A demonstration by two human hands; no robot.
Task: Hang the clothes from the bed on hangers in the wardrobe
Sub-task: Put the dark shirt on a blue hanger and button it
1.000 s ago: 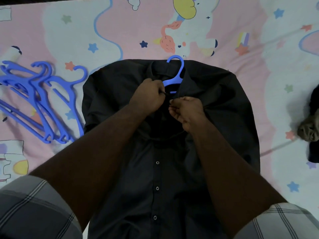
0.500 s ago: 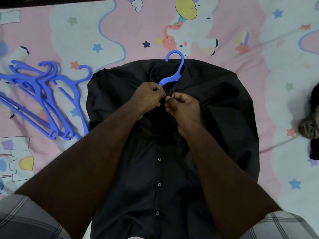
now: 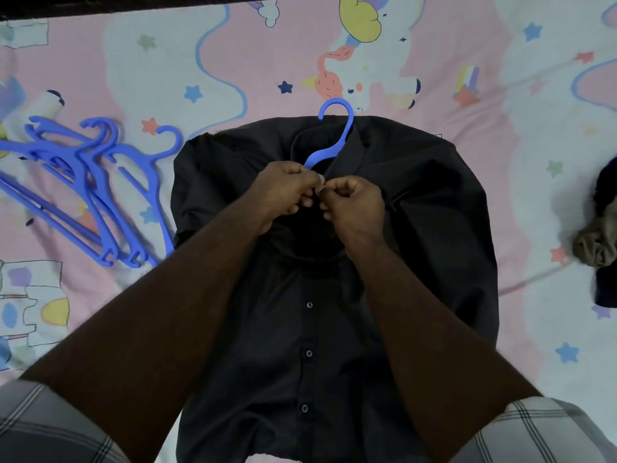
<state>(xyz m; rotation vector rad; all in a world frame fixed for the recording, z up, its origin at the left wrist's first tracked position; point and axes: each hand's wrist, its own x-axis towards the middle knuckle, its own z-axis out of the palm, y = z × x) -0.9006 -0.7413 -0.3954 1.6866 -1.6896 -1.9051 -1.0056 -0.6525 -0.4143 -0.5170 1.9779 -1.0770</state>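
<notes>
A pink cartoon-print bedsheet (image 3: 140, 71) covers the bed. On it lies a black button-up shirt (image 3: 434, 208), a blue hanger (image 3: 337, 135) poking from its collar. Left hand (image 3: 283, 192) and right hand (image 3: 357, 205) pinch the placket just below. Spare blue hangers (image 3: 96, 182) lie left; crumpled clothes (image 3: 597, 242) right.

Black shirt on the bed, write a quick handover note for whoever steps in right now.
Left hand and right hand: both pinch the black shirt at the collar front, seemingly at the top button.
Shirt lies flat on the bed sheet, blue hanger inside it, hook sticking out past the collar.
Spare hangers lie left of it; more clothes at the right edge.
Done: hanger inserted.
Left: finish the collar, carry the shirt to the wardrobe, hang the remaining clothes.
</notes>
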